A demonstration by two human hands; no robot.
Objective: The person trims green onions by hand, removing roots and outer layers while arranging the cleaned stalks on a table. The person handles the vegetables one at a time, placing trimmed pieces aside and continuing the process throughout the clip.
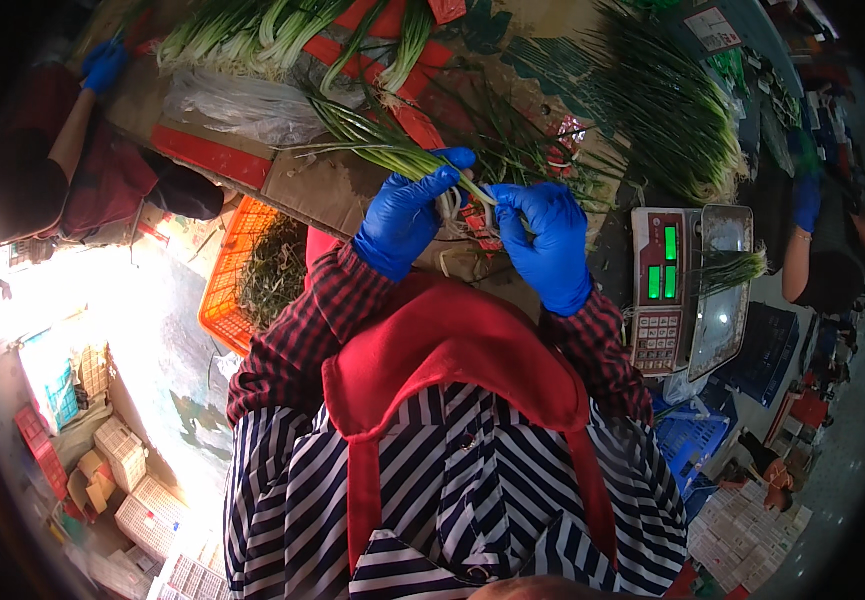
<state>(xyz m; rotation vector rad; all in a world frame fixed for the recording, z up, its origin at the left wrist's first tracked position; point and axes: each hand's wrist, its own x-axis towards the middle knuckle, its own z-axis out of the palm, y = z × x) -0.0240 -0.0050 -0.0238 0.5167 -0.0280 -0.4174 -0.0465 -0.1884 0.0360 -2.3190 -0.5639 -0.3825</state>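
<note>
Gloved in blue, my left hand [406, 217] grips a small bunch of green onions [395, 154], its leaves pointing to the far left and its white roots towards my right hand. My right hand [545, 236] pinches a white stem end of the same bunch between thumb and forefinger. Loose green leaves [507, 142] lie on the table just beyond my hands. A large pile of thin green onions [665, 112] rests at the far right. Several bundled green onions [260, 34] lie at the far left, beside clear plastic bags [245, 105].
A digital scale [657, 292] stands right of me, a small bunch of green onions [732, 270] on its pan. An orange crate [230, 277] of plant scraps is below the table's left edge. Co-workers' gloved hands show at left [104, 66] and right [807, 201].
</note>
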